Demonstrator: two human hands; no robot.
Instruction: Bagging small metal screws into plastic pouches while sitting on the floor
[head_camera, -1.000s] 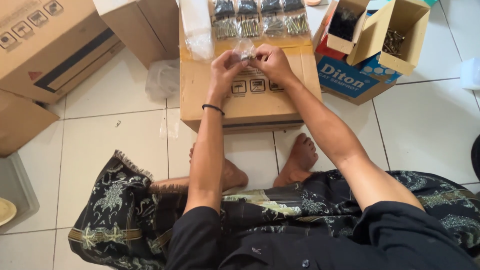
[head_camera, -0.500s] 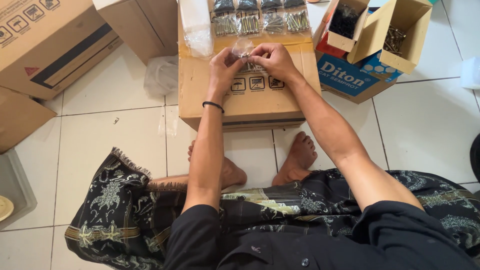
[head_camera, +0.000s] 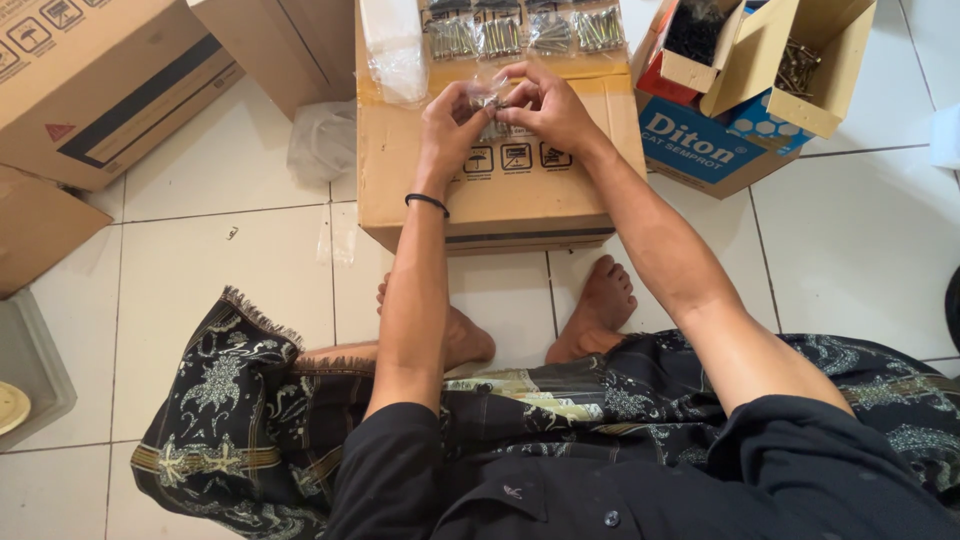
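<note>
So the person sits cross-legged on the tiled floor (head_camera: 230, 265) and uses a closed cardboard box (head_camera: 500, 190) as a work surface. Both hands are up over the middle of the box top, close together. The left hand (head_camera: 452, 118) and the right hand (head_camera: 548, 105) pinch a small clear plastic bag (head_camera: 490, 100) between the fingertips, each hand narrow and closed on it. There looks to be something small and metallic in it, probably screws, but it's too small to say for sure, and whether the bag is being filled or sealed isn't clear either.

Along the far edge of the box top there's a row of filled little bags (head_camera: 520, 32), side by side, each with what looks like screws inside. So a fair few look done already. At the far left corner of the box top lies a stack of empty clear bags (head_camera: 395, 50), so I'd guess there's more to go.

Off the box's right side, on the floor, sits a blue carton (head_camera: 700, 145) with two open small boxes on it, one holding dark screws (head_camera: 693, 28), the other brownish screws (head_camera: 797, 65). Both have plenty in them. More big cardboard boxes (head_camera: 90, 80) stand on the floor to the left.
</note>
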